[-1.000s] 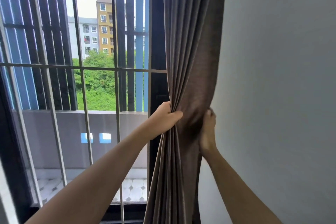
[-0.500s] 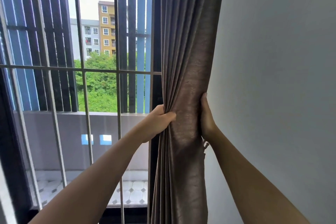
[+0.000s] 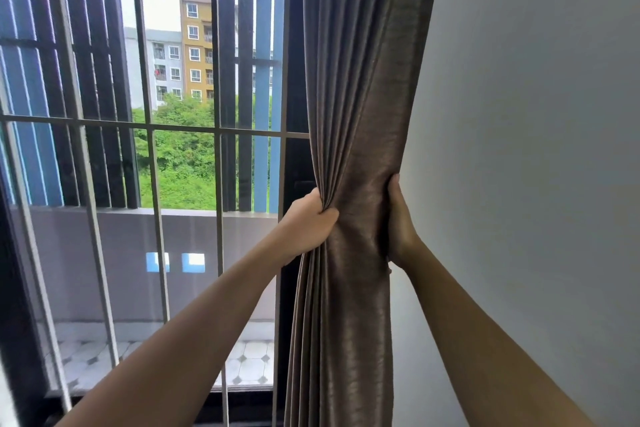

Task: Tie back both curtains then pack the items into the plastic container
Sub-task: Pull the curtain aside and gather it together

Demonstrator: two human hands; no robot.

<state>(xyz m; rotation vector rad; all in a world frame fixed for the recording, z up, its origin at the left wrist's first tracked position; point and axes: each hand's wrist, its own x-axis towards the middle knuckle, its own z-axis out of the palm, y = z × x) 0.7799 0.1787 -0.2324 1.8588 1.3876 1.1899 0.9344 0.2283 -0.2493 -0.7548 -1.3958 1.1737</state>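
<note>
A brown-grey curtain hangs gathered into a narrow column between the window and the wall. My left hand grips its folds on the window side, fingers curled into the pleats. On the wall side my right hand wraps round the bunched fabric; most of its fingers are hidden behind the cloth. A small bit of cord or hook shows just under my right wrist, too small to make out. No tie-back band, plastic container or other items are in view.
A barred window fills the left, with a dark frame post right behind the curtain. A plain grey wall takes up the right. A tiled balcony floor and buildings lie outside.
My right hand slid up the wall side of the curtain and closed round it, squeezing the bundle tighter. My left hand kept its grip on the folds.
</note>
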